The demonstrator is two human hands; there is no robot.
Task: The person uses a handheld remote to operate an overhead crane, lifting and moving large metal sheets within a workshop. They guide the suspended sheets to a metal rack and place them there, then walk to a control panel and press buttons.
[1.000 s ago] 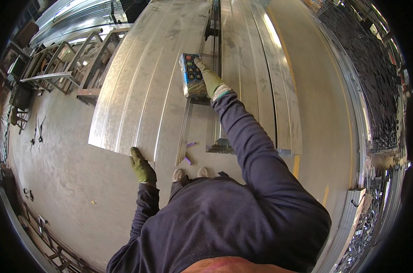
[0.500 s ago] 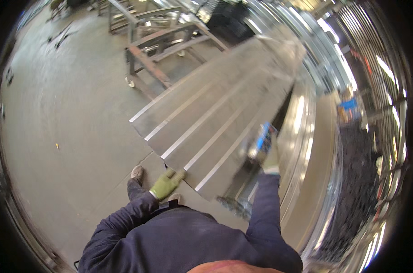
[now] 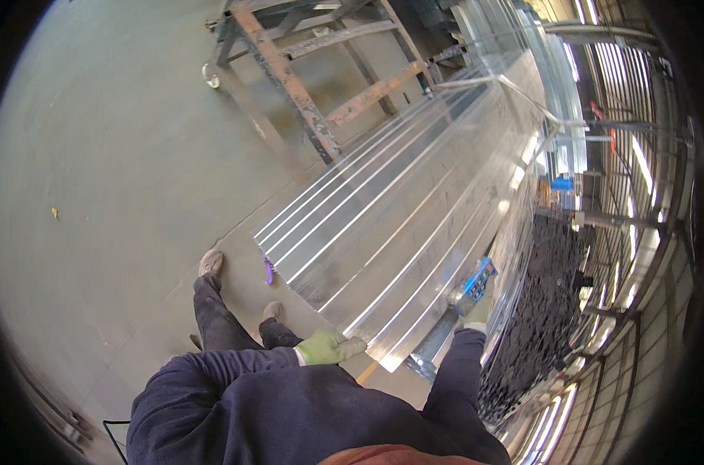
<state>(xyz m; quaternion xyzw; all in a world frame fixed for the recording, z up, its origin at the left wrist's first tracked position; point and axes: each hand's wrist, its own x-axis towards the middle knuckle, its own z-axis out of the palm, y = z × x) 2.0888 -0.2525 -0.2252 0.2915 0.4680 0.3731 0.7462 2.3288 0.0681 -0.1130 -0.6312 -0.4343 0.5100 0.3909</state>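
In a green glove, my left hand [image 3: 322,348] is at the near edge of a long, shiny metal panel [image 3: 383,256] with pale lengthwise strips. Its fingers are closed at that edge, some hidden from sight. My right hand [image 3: 477,311], also gloved, is at the panel's right side, closed round a hand-held tool [image 3: 477,280] with a blue, button-like face. The tool's exact kind cannot be made out. Just below it a grey cylindrical part [image 3: 434,339] slants down toward the near edge, and whether it belongs to the tool is unclear.
A rusty metal frame cart [image 3: 290,81] on casters stands beyond the panel's left side. Dark stacked material [image 3: 534,310] lies along the right. A purple hooked object [image 3: 270,271] shows beside the panel's near-left corner. My shoes [image 3: 211,262] are on the grey floor [image 3: 119,170].
The view has shifted, and the cart appears larger. My left hand has gone right along the panel's near edge. My right hand keeps the blue-faced tool, now lower in view.
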